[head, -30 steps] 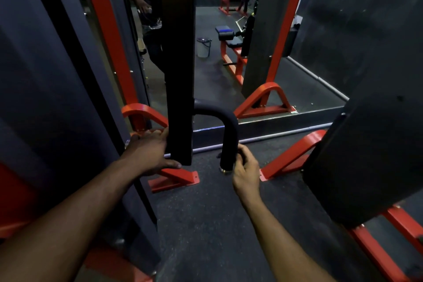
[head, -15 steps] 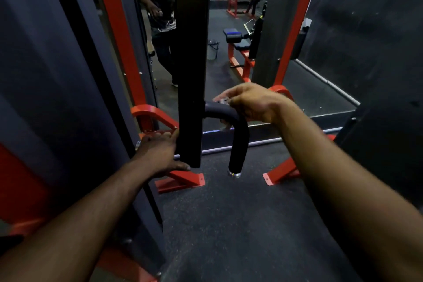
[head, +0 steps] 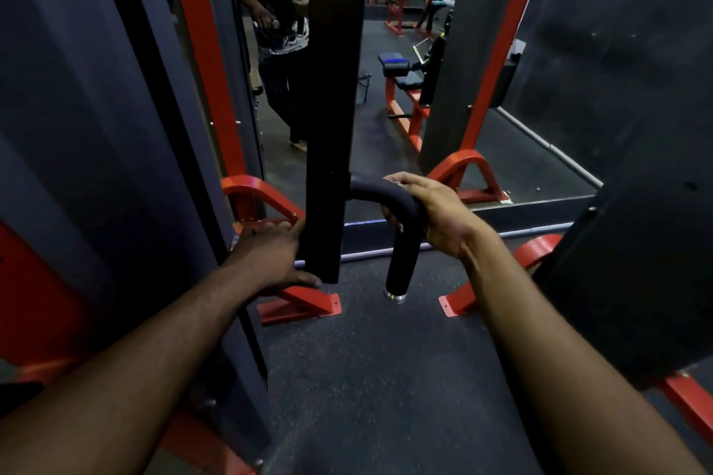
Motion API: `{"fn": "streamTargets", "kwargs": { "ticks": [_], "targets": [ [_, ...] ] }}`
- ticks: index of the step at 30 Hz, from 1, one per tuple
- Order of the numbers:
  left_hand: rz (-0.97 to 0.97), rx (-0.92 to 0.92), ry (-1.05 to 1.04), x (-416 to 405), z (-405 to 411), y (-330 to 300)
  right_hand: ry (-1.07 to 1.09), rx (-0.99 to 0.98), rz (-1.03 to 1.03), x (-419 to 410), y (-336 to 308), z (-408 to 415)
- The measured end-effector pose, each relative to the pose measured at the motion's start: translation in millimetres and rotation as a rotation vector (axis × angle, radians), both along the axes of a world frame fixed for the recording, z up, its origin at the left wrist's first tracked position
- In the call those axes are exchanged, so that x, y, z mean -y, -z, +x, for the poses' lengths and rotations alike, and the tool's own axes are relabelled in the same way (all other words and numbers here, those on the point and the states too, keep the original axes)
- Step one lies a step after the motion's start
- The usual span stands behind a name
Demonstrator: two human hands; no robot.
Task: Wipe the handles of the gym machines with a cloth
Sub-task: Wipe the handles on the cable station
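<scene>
Dark speckled rubber floor (head: 378, 378) spreads below the hands. Beyond them a wall mirror (head: 405, 62) reflects red-framed benches (head: 403, 89) and a standing person (head: 276, 31). Red base brackets (head: 304, 305) sit near; dim light throughout.

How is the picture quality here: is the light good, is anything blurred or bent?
Head view: dim light, so the left hand looks much darker than the right hand on the curved black handle; wide-angle lens bends the red frame near the edges; the centre looks fairly sharp.
</scene>
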State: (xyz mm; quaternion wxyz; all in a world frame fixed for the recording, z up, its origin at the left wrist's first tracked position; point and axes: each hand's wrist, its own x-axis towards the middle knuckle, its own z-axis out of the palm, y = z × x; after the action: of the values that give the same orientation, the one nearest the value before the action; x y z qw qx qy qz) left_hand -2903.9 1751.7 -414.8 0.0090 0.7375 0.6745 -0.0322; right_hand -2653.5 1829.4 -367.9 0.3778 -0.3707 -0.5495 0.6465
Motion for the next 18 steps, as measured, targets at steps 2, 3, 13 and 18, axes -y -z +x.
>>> {"fn": "streamTargets", "kwargs": {
  "ticks": [2,3,13,18],
  "targets": [
    [0.002,-0.001,-0.006,-1.4,-2.2,0.9,0.058,-0.064,-0.009,0.0,13.1,-0.5],
    [0.004,-0.002,-0.004,-2.9,-2.6,0.3,0.092,-0.082,-0.016,2.3,22.1,0.3],
    [-0.157,0.32,-0.103,-12.1,-27.8,-20.6,0.496,0.106,-0.311,79.9,172.4,8.7],
    [-0.115,0.36,-0.144,-16.2,-48.6,-12.2,0.186,0.472,0.092,128.2,169.2,-36.2]
  ]
}}
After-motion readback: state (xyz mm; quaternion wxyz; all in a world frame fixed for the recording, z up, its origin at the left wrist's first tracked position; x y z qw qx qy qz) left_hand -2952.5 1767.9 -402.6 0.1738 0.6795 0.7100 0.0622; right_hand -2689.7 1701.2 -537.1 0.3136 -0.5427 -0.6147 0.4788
